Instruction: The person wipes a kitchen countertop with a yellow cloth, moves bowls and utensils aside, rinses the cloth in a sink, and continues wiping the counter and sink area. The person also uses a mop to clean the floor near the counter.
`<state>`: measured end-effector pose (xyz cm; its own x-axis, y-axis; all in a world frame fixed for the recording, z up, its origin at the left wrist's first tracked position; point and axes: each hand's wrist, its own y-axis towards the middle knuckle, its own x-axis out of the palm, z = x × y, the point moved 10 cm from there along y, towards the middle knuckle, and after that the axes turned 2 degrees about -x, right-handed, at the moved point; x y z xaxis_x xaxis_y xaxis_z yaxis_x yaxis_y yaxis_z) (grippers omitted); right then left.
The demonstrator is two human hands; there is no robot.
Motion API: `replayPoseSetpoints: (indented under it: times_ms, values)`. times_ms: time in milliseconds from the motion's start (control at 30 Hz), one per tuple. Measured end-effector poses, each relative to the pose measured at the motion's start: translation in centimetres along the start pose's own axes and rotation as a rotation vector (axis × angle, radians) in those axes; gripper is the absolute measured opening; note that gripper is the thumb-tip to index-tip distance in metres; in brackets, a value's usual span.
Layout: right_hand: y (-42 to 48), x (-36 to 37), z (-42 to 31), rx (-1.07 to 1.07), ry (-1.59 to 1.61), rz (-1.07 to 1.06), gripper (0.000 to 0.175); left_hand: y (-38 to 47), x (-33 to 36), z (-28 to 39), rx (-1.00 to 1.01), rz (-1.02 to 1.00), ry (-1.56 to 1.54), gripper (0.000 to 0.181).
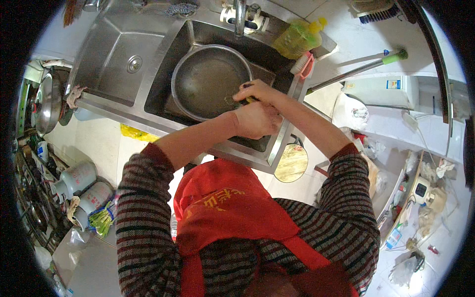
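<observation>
A round metal pan (207, 80) rests in the right basin of the stainless steel sink (156, 74), with a dull film of liquid on its bottom. At the pan's lower right rim, my right hand (259, 91) curls over a small yellow thing (252, 99), mostly hidden by the fingers; its kind is unclear. Just below it, my left hand (258, 118) is bent with curled fingers beside the rim, over the basin's right end. Whatever it grips is hidden. The two hands overlap closely. Above the pan is a metal faucet (239, 18).
A yellow-green soap bottle (298, 37) and a pink-handled scrub brush (305, 66) sit on the sink's right edge. A steel scourer (181, 9) lies on the back ledge. A round wooden-topped stool (292, 162) is below the right corner. Gas cylinders (76, 178) stand at left.
</observation>
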<state>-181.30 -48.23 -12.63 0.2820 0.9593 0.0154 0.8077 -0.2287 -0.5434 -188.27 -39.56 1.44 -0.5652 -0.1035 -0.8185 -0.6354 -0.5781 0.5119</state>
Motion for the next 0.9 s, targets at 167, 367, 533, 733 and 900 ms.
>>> replayPoseSetpoints:
  times_ms: [167, 367, 533, 733, 900]
  values:
    - [-5.6, 0.6, -4.3, -0.27, 1.042, -0.181, 0.062, -3.4, -10.0, -5.7, -0.522, 0.774, -0.351, 0.021]
    - [-7.4, 2.6, -5.1, -0.767, 1.388, 0.088, 0.069, -8.9, -7.9, -8.1, -0.938, 1.636, -1.004, 0.021]
    - [-6.5, 1.1, -0.6, -0.596, 1.119, 0.203, 0.039, -4.0, -11.5, -2.6, -0.691, 1.094, -0.266, 0.016]
    - [-6.5, 1.4, 0.2, -0.302, 1.254, 0.008, 0.027, 0.5, -10.8, 1.5, -0.432, 0.657, 0.024, 0.019]
    - [-10.6, 1.0, -4.7, -0.444, 0.503, 0.23, 0.027, 1.4, -8.9, 3.4, -0.255, 0.46, 0.102, 0.012]
